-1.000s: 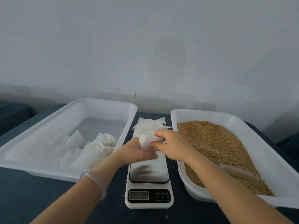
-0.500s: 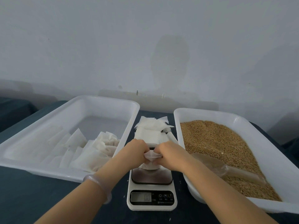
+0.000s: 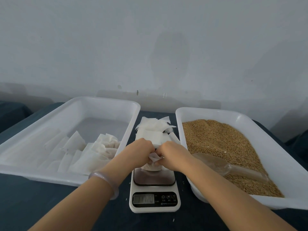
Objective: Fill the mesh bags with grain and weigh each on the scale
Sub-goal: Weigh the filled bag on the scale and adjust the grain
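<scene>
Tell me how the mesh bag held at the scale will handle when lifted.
Probably floppy: the mesh bag creases where the left hand and right hand pinch its top. Likely to sag, not roll: its bottom bulges softly at the scale. Probably light: the fabric looks thin and translucent.

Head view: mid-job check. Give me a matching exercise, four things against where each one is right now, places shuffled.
Things:
1. scoop
2. held mesh bag
3. flat bag stack
4. loose bag heap

Places:
A. in the left tray
B. pinched by the left hand and right hand over the scale
C. behind the scale, between the trays
D. lying on the grain in the right tray

Pairs: 1-D, 2-B, 3-C, 4-A
</scene>
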`<state>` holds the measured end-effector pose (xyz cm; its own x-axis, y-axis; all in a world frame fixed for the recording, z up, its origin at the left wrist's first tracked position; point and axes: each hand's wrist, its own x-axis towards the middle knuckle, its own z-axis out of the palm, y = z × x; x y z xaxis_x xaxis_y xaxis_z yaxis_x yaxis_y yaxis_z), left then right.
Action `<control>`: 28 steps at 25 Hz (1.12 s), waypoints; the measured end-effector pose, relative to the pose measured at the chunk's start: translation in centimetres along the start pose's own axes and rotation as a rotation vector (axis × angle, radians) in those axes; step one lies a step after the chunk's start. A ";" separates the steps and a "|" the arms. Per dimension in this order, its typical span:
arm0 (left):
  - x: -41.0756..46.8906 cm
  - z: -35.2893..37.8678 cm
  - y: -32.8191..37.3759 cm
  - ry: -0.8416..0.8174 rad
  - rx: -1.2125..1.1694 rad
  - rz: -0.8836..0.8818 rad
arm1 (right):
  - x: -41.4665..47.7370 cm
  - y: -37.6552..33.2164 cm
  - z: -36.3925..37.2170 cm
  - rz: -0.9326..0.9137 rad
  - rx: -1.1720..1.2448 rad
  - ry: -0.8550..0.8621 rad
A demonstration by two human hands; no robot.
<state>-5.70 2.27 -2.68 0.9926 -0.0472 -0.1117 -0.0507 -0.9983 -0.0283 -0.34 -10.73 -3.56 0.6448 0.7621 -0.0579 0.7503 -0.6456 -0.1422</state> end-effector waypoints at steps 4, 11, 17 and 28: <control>-0.4 0.5 -0.8 0.070 -0.061 0.021 | 0.0 0.5 0.4 -0.002 -0.008 0.049; -2.2 1.0 -2.3 0.280 -0.286 0.018 | -0.2 0.7 0.0 0.026 0.159 0.050; -2.5 0.6 -2.1 0.357 -0.535 -0.004 | -0.6 0.9 -0.2 0.062 0.368 0.095; -2.5 0.8 -2.2 0.336 -0.649 -0.059 | -0.8 0.8 -0.3 0.051 0.388 0.111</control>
<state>-8.17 4.64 -3.11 0.9772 0.1039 0.1851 -0.0236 -0.8135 0.5811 -0.27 -11.88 -3.37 0.7075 0.7061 0.0291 0.6196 -0.6001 -0.5059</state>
